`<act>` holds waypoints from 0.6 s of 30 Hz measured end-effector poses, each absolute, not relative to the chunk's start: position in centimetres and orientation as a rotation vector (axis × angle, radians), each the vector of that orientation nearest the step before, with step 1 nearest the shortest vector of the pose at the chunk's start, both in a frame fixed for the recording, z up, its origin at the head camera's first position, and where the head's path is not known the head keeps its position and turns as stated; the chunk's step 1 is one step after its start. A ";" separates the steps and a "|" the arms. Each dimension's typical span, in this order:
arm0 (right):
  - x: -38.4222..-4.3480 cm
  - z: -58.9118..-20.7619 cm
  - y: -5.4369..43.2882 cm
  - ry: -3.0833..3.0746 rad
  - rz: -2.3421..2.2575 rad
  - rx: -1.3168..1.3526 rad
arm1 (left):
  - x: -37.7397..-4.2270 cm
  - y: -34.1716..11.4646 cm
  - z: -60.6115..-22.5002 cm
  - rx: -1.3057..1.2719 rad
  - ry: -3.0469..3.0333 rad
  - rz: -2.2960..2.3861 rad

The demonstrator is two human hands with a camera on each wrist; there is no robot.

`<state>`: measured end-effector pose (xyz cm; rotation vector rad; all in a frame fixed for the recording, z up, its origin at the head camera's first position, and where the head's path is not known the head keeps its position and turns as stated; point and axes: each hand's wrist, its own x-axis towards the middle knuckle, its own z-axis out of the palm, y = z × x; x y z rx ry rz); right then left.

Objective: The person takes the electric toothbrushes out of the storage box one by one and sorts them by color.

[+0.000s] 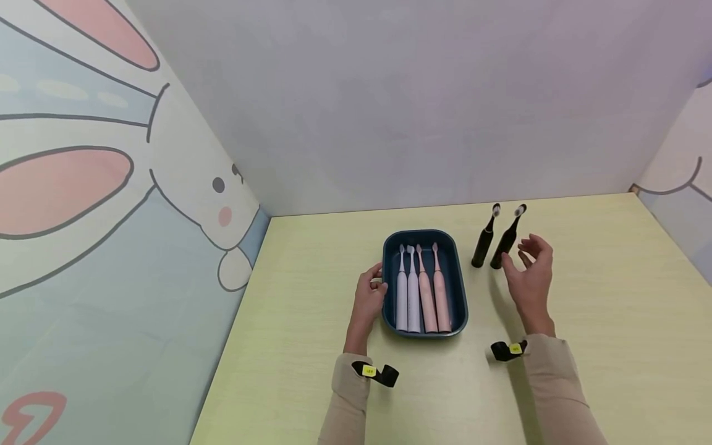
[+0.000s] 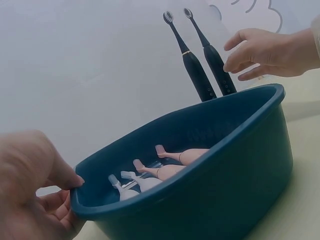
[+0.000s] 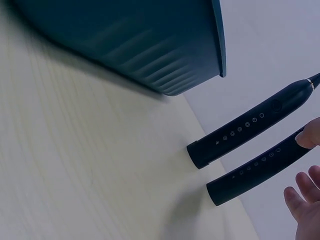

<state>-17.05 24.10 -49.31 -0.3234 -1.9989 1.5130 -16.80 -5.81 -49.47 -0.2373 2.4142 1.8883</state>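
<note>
A dark blue plastic bin (image 1: 459, 309) holds two white electric toothbrushes (image 1: 408, 303) and two pink ones (image 1: 434, 300), lying side by side with heads toward the wall. My left hand (image 1: 369, 298) grips the bin's left rim, thumb over the edge and fingers outside, as the left wrist view shows. Right of the bin, two black electric toothbrushes (image 1: 484, 241) (image 3: 250, 127) stand upright on their bases. My right hand (image 1: 531, 278) is beside the right-hand black toothbrush (image 3: 260, 167), fingers spread and bent. Its thumb overlaps that handle; whether it touches, I cannot tell.
The pale wooden table (image 1: 300, 296) runs back to a plain light wall (image 1: 400, 123). A wall with cartoon rabbit drawings (image 1: 111, 247) rises along the table's left edge. Another drawn wall (image 1: 681, 167) stands at the right.
</note>
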 end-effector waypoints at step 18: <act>-15.1 -47.5 23.1 -1.839 1.606 -0.253 | -17.0 -5.9 -49.5 -0.236 2.408 1.881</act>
